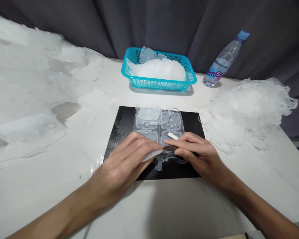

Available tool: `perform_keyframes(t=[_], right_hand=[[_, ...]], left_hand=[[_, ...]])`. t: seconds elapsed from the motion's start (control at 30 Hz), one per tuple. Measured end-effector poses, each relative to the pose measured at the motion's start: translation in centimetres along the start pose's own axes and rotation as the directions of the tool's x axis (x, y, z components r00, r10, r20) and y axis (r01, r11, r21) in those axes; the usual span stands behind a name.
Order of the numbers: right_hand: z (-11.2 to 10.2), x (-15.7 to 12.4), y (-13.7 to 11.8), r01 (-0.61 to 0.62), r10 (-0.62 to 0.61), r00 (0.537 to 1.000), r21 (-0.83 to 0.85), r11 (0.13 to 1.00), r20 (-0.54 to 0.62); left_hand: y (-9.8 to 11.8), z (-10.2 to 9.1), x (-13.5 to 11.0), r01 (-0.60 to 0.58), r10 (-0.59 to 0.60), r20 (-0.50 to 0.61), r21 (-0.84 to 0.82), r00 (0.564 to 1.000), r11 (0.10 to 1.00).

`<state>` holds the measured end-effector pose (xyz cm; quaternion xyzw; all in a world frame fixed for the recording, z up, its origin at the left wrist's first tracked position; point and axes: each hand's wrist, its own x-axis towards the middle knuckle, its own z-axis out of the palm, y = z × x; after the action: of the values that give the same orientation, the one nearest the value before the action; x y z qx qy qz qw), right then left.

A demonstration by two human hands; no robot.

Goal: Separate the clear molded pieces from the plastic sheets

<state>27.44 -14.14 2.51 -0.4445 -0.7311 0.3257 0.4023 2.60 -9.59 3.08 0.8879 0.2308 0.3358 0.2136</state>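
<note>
My left hand [129, 157] is closed on a thin translucent silicone piece [151, 155], pinched at its edge above the black mat. In my right hand [199, 152] is a dark pointed metal tool [170, 148], its tip touching or very near that edge beside my left fingertips. A short white stick [173, 135] with a dark end sticks out by my right fingers; whether it belongs to the tool I cannot tell. Under both hands, a clear molded silicone sheet [171, 121] with rounded rectangular panels lies on the black mat [124, 122]. My fingers hide part of it.
Behind the mat stands a blue plastic basket [161, 84] holding translucent pieces. A water bottle [216, 68] is to its right. Heaped translucent sheets [27, 76] cover the table's left side. A tangled pile of clear scraps [249, 109] sits at right. A grey curtain [151, 23] hangs behind.
</note>
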Motion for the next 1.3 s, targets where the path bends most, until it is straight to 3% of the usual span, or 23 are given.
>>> perform_keyframes(t=[0.47, 0.7, 0.9, 1.03, 1.17, 1.3], right_hand=[[0.3, -0.1, -0.1, -0.017, 0.015, 0.999, -0.056, 0.998, -0.030], [-0.5, 0.3, 0.6, -0.126, 0.117, 0.984, -0.059, 0.990, -0.137], [-2.3, 0.8, 2.5, -0.260, 0.201, 0.920, -0.142, 0.955, -0.335], [-2.5, 0.8, 3.0, -0.286, 0.231, 0.931, -0.170, 0.943, -0.283], [-2.2, 0.7, 3.6, -0.302, 0.223, 0.937, -0.305, 0.903, -0.269], [-2.2, 0.5, 5.7, -0.286, 0.129, 0.930, -0.458, 0.842, -0.345]], left_hand=[[-0.1, 0.1, 0.0, 0.047, -0.047, 0.003, -0.045, 0.999, 0.998], [-0.2, -0.1, 0.0, 0.063, -0.063, 0.000, -0.075, 0.998, 0.995], [-0.7, 0.0, 0.3, 0.096, -0.097, -0.009, -0.111, 0.995, 0.989], [-0.8, 0.0, 0.5, 0.106, -0.108, -0.017, -0.124, 0.994, 0.987], [-0.6, 0.0, 0.5, 0.225, -0.233, -0.024, -0.190, 0.972, 0.956], [-0.2, 0.1, 1.1, 0.433, -0.451, -0.004, -0.275, 0.892, 0.859]])
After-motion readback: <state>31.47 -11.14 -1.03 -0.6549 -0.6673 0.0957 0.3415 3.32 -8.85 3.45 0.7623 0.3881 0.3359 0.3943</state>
